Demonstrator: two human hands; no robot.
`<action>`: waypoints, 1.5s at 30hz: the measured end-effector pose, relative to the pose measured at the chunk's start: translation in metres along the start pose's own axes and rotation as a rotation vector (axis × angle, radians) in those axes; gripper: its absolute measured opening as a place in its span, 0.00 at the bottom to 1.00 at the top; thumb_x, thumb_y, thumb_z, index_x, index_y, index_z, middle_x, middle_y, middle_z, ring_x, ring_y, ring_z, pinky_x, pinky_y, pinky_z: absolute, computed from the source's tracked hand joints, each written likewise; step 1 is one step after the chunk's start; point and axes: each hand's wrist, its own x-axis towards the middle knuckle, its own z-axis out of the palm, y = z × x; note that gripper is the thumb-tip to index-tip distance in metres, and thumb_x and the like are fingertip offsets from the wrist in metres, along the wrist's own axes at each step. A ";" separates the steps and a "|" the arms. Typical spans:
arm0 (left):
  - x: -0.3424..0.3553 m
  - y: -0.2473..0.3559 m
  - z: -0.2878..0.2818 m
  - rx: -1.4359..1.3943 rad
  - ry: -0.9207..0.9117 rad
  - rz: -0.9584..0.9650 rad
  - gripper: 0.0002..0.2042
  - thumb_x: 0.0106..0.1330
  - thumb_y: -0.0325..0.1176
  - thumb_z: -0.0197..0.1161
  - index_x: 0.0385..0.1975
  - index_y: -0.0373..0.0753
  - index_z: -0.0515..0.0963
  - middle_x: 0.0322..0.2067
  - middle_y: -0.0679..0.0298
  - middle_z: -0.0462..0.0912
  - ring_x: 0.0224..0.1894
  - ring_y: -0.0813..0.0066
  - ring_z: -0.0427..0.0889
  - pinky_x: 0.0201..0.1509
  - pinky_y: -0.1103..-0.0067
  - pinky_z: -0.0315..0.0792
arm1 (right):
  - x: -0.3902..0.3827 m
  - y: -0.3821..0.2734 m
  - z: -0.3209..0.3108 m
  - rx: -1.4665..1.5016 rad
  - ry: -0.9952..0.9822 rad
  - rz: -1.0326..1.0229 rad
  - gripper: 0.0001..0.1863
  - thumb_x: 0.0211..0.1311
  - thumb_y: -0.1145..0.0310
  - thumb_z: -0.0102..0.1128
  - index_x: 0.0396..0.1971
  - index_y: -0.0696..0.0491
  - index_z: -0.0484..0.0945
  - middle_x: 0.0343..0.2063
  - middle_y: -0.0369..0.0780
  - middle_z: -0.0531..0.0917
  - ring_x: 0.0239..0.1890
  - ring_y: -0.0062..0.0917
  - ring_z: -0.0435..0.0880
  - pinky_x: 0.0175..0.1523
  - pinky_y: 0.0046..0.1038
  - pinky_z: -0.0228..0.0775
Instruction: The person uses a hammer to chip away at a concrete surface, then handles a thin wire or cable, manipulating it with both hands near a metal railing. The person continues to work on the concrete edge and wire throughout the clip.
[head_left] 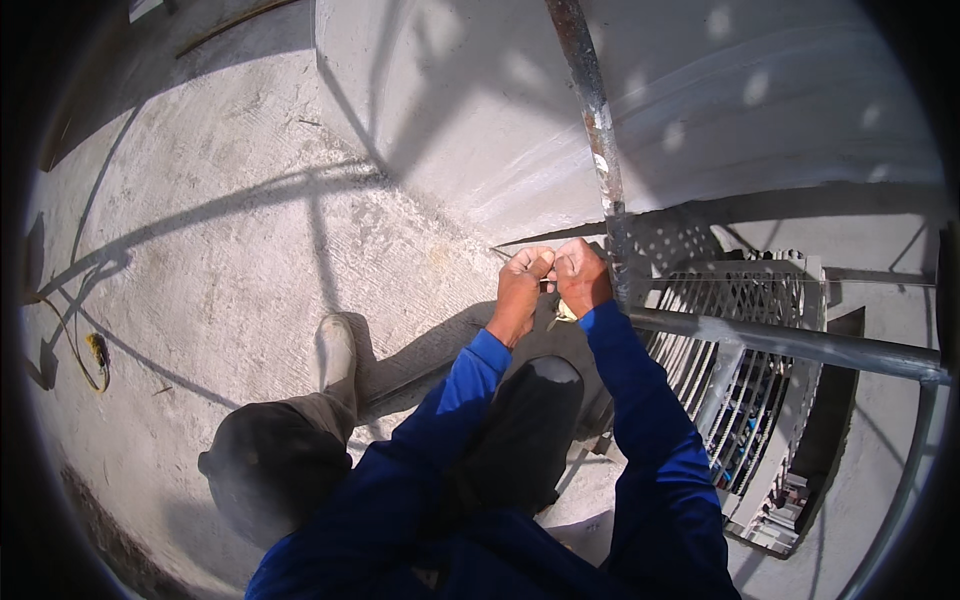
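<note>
My left hand (519, 292) and my right hand (582, 279) are close together in front of me, fingers pinched. A thin pale strand shows between the fingertips, and a thin string (780, 280) runs from the right side toward my right hand. By my left fingertips a slim dark tip (501, 252) sticks out; its kind cannot be made out. Below my right hand hangs a small pale yellowish piece (566, 312), partly hidden by the wrist. Most of what the fingers grip is hidden.
Beside my right hand rises a rusty, paint-spotted pipe (597, 130), and a grey horizontal pipe (800, 343) goes right. Beneath it lies a metal grating (745, 400) over an opening. A pale wall (480, 130) stands ahead. A cord with a yellow piece (97, 348) lies on the concrete floor (220, 240).
</note>
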 end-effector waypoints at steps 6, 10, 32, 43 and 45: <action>0.010 0.006 -0.001 -0.573 -0.145 -0.095 0.06 0.66 0.36 0.61 0.34 0.42 0.74 0.38 0.64 0.79 0.44 0.67 0.78 0.56 0.68 0.71 | 0.016 0.001 0.022 0.227 0.044 -0.023 0.05 0.59 0.72 0.54 0.29 0.58 0.74 0.23 0.44 0.79 0.27 0.32 0.81 0.35 0.31 0.71; 0.023 -0.002 -0.011 -0.592 -0.286 -0.132 0.09 0.67 0.40 0.60 0.37 0.42 0.74 0.43 0.60 0.78 0.50 0.62 0.76 0.58 0.64 0.69 | 0.018 0.024 0.044 0.320 0.091 -0.114 0.07 0.57 0.71 0.50 0.31 0.57 0.76 0.25 0.42 0.78 0.30 0.29 0.78 0.38 0.32 0.70; 0.005 -0.019 -0.026 1.579 0.011 1.025 0.15 0.52 0.36 0.62 0.36 0.36 0.71 0.37 0.51 0.71 0.46 0.53 0.69 0.54 0.56 0.57 | -0.014 -0.019 -0.006 -0.828 -0.201 -0.380 0.06 0.54 0.67 0.56 0.30 0.51 0.73 0.19 0.47 0.83 0.25 0.41 0.84 0.37 0.39 0.72; 0.010 -0.035 -0.060 1.615 0.207 0.818 0.13 0.55 0.38 0.61 0.33 0.35 0.71 0.39 0.52 0.72 0.46 0.56 0.71 0.57 0.50 0.56 | -0.004 0.019 0.041 -0.749 -0.404 -0.053 0.15 0.61 0.56 0.53 0.37 0.53 0.69 0.28 0.51 0.84 0.33 0.47 0.84 0.40 0.49 0.73; 0.018 -0.052 -0.078 1.591 0.247 0.636 0.13 0.58 0.38 0.59 0.34 0.35 0.71 0.39 0.51 0.74 0.46 0.55 0.73 0.55 0.52 0.58 | 0.001 0.032 0.061 -0.726 -0.402 -0.062 0.16 0.60 0.56 0.54 0.37 0.53 0.69 0.28 0.52 0.84 0.33 0.49 0.84 0.40 0.49 0.73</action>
